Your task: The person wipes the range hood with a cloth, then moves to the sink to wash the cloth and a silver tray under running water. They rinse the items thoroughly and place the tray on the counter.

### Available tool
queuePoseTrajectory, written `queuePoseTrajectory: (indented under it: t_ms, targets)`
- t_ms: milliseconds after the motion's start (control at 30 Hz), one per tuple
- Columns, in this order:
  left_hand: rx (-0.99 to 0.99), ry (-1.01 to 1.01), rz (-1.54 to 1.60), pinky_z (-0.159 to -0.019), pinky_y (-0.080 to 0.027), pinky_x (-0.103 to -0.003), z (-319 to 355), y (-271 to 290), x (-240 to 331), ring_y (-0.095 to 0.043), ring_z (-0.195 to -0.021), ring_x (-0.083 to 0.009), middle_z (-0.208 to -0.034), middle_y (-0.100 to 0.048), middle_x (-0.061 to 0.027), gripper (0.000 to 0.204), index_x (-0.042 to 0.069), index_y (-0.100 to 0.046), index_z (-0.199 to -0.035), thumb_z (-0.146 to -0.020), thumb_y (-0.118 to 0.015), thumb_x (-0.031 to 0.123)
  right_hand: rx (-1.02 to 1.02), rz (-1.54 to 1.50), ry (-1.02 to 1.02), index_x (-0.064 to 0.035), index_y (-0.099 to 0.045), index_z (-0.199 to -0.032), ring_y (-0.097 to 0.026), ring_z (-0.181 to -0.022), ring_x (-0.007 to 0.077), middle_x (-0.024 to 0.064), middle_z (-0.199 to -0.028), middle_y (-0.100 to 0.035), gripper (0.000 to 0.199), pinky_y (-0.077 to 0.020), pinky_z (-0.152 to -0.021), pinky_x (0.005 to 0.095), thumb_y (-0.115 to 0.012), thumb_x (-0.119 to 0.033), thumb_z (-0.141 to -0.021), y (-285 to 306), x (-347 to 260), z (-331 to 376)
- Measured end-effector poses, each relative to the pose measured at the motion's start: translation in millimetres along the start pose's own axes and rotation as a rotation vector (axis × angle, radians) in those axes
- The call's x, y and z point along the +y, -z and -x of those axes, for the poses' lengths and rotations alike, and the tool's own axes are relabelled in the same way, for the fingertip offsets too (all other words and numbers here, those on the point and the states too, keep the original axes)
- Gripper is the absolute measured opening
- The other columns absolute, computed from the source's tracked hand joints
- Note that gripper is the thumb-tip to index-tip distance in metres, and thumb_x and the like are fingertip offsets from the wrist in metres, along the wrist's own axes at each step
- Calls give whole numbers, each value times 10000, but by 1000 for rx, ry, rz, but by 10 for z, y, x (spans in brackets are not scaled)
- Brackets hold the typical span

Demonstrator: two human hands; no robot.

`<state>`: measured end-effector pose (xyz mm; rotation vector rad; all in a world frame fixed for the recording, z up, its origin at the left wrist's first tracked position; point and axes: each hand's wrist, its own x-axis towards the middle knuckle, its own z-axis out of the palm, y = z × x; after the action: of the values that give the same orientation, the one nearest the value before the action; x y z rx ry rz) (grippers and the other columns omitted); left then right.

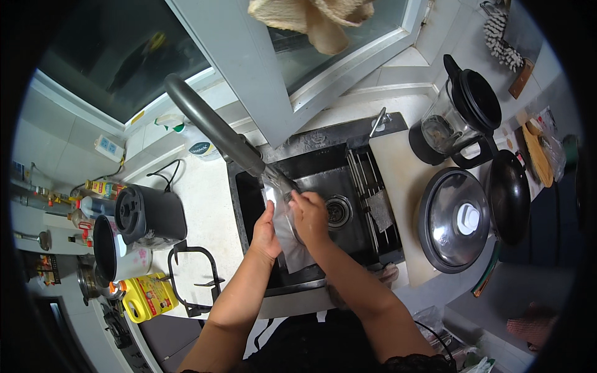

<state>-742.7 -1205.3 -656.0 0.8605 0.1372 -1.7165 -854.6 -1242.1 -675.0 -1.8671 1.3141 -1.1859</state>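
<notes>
Over the dark sink (317, 169), both hands are on a pale, translucent flat panel (291, 239); its exact kind does not show. The panel slants down from under the faucet head (280, 180). My left hand (265, 235) grips its left edge, thumb pointing up along it. My right hand (311, 217) is closed, with bent fingertips against the panel's upper right part just beside the faucet head. The palm side of that hand is hidden. Behind the right hand lies the sink's round drain (337, 211).
A metal rack (359, 180) holding a grey cloth (379, 210) spans the sink's right side. Further right are a cutting board (398, 186), a blender (451, 118), a domed lid (454, 221) and a wok (509, 196). At left stand a burner grate (214, 267) and a yellow jug (149, 297).
</notes>
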Motion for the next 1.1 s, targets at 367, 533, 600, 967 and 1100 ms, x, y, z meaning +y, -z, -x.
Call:
queuePoseTrajectory:
  t_ms: [367,533,600,967,1100]
  targets:
    - [-100,-31,27,-978,-417,-407,-22,112,-51,-553,-1097,-267,-1168,-595,-118,516,50,-524,-1207,-943,-440,485,-53,22,43,-32,-678,-997,-583,-809,318,147,-885,-609,205,-472,-721,389,-618,-118,-822,6,-156,61]
    - [-13,-65,-3,-977,-416,-406,21,-1,-125,-553,-1091,-277,-1159,-593,-134,511,37,-526,-1193,-946,-442,476,37,67,-125,-35,-688,-976,-582,-797,298,103,-842,-595,202,-473,-710,383,-664,-95,-784,-14,0,-104]
    - [-153,-11,60,-983,-410,-409,-8,172,-40,-549,-1103,-274,-1191,-586,-119,500,51,-516,-1226,-946,-451,460,-53,37,17,-26,-685,-976,-582,-793,301,107,-843,-596,207,-472,-706,386,-663,-103,-786,-17,-206,121]
    - [-126,-100,88,-1021,-380,-419,7,270,-66,-519,-1152,-299,-1264,-544,-153,551,20,-472,-1286,-966,-390,460,-140,81,109,-45,-681,-1001,-565,-818,282,100,-877,-575,231,-469,-707,370,-671,-105,-778,68,-51,298]
    - [-175,-136,61,-1018,-380,-406,99,81,-38,-520,-1147,-290,-1264,-538,-162,658,8,-443,-1312,-935,-393,545,-101,75,80,-55,-687,-996,-563,-823,265,89,-887,-572,233,-469,-708,365,-687,-114,-770,151,5,178]
